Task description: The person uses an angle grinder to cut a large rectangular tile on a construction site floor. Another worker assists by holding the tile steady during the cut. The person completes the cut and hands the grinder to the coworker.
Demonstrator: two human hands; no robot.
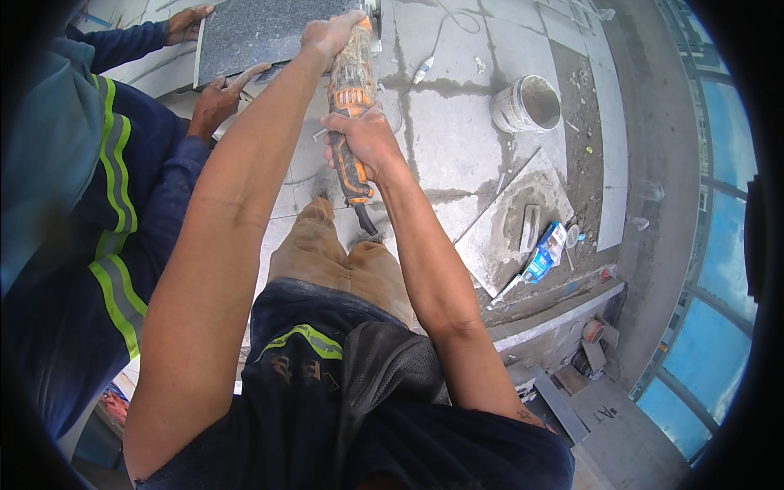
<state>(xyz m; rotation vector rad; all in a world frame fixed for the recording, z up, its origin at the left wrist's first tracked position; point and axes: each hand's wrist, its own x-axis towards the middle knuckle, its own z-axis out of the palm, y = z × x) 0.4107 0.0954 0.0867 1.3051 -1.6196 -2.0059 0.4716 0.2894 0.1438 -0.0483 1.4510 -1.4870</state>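
I hold a dusty orange and black angle grinder [352,82] out in front of me. My left hand [330,39] is closed around its front end, near the top edge of the view. Around the rear handle my right hand [365,140] is wrapped, and a black cord [365,220] hangs from that end. Just left of the grinder's front lies a dark grey speckled slab [249,34]. A co-worker's hand [189,23] grips the slab's far left edge; the co-worker's other hand [219,102] is at its near edge. Whether the grinder's disc touches the slab I cannot tell.
Right of me stand a white bucket [527,104] and a mortar-smeared tile [518,220] with a trowel [530,229] and a blue and white packet [545,253]. A cable connector [423,70] lies on the tiled floor. A co-worker [122,163] is close on my left.
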